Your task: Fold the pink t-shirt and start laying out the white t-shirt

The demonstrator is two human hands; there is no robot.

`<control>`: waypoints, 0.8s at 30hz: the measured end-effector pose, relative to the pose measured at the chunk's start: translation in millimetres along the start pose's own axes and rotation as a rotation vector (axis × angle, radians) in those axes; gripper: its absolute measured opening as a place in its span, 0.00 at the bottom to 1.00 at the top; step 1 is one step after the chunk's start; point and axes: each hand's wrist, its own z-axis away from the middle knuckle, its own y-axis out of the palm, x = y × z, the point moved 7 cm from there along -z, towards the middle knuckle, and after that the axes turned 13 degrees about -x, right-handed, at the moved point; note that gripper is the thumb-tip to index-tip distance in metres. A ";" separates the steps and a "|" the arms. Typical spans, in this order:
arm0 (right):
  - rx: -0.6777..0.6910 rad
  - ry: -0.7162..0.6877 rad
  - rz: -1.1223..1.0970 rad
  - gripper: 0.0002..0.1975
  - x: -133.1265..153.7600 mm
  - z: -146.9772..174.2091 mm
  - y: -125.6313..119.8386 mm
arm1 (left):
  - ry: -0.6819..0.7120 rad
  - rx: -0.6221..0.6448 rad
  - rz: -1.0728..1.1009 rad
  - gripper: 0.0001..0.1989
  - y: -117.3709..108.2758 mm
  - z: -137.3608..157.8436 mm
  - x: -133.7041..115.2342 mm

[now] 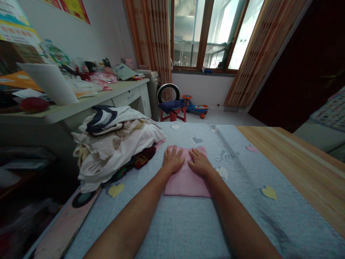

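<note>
A pink piece of folded cloth [187,183], perhaps a garment, lies flat on the light blue bedspread [188,223] in front of me. On its upper left part rests my left hand [173,160], palm down with the fingers spread. My right hand [199,162] presses on the upper right part, also flat with fingers stretched out. Neither hand grips the cloth. Both palms and the cloth beneath them are hidden. To the left, a heap of crumpled clothes [121,151] holds white, beige and dark pieces.
A cluttered desk [129,90] stands along the left wall, with a white paper roll [50,82] near its edge. A long pinkish board [67,223] lies at the bed's left edge. Bare wood [304,165] borders the bedspread on the right. Beyond are a red stool [174,115] and a ride-on toy [195,107].
</note>
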 end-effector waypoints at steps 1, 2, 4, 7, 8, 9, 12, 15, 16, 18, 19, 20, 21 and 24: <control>-0.019 -0.004 -0.005 0.33 -0.9 0.1 -0.3 | 0.001 -0.006 -0.001 0.27 -0.6 0.0 -0.1; -0.038 -0.007 -0.008 0.33 -2.2 0.2 -0.7 | 0.003 -0.011 -0.003 0.27 -1.3 0.1 -0.3; -0.069 0.009 -0.003 0.35 -6.6 0.6 -1.7 | 0.002 -0.011 -0.008 0.27 -2.1 0.4 -0.6; -0.086 0.069 0.025 0.37 -15.4 1.6 -2.5 | -0.005 0.001 -0.014 0.27 -1.8 0.5 -0.2; -0.088 0.085 0.033 0.37 -17.6 1.7 -2.6 | -0.007 0.003 -0.015 0.27 -1.4 0.5 0.0; -0.085 0.094 0.039 0.37 -19.2 1.5 -2.3 | -0.008 0.002 -0.014 0.27 -1.1 0.3 0.3; -0.070 0.098 0.035 0.38 -22.2 0.3 -0.2 | -0.009 -0.004 -0.012 0.27 0.1 -0.2 1.1; -0.087 0.106 -0.004 0.37 -27.0 -0.5 -0.3 | -0.013 -0.004 -0.010 0.27 1.2 -0.4 1.8; -0.109 0.125 -0.014 0.36 -30.1 -0.4 -1.8 | -0.014 -0.003 -0.008 0.27 1.3 -0.5 1.8; -0.168 0.183 -0.011 0.32 -37.9 0.6 -6.5 | -0.015 -0.004 -0.005 0.27 1.1 -0.7 1.6; -0.193 0.211 0.002 0.31 -41.4 1.3 -8.7 | -0.017 -0.003 -0.005 0.27 0.9 -0.8 1.5; -0.206 0.228 0.018 0.29 -43.9 2.0 -10.2 | -0.019 -0.002 -0.005 0.27 0.6 -0.8 1.4; -0.204 0.234 0.035 0.28 -45.2 2.3 -10.5 | -0.021 -0.002 -0.006 0.27 0.3 -0.9 1.3; -0.135 0.222 0.070 0.27 -45.0 1.7 -6.6 | -0.021 -0.005 -0.007 0.27 -0.7 -1.1 0.9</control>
